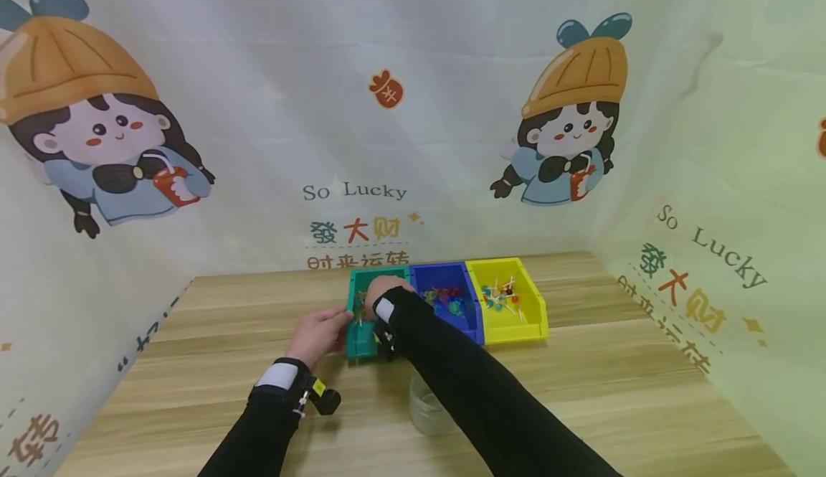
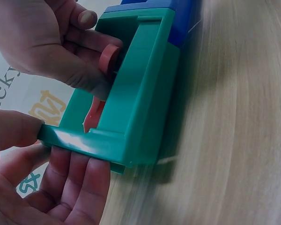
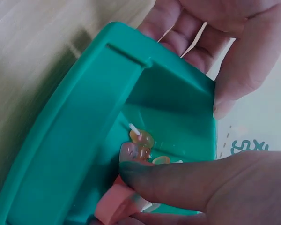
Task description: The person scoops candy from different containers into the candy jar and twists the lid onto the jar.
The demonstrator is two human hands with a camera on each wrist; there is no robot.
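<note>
A coral-coloured piece (image 3: 114, 202) is inside the green bin (image 1: 363, 348), pinched by the right hand (image 1: 387, 287) beside small sticked pieces (image 3: 141, 137). The left hand (image 1: 319, 332) grips the bin's rim. Blue (image 1: 441, 272) and yellow bins (image 1: 516, 331) adjoin in a row on the wooden surface (image 1: 581, 384), near a clear jar (image 1: 428, 417); printed cloth (image 1: 271, 140) hangs behind.

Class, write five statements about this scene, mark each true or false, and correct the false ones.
1. The left grip holds the green bin. True.
2. White-stemmed items lie in the yellow bin. True.
3. The right grip is inside the yellow bin. False; it is in the green bin.
4. The green bin stands between the other two. False; the blue bin does.
5. A clear jar stands on the table, nearer the camera than the bins. True.
</note>
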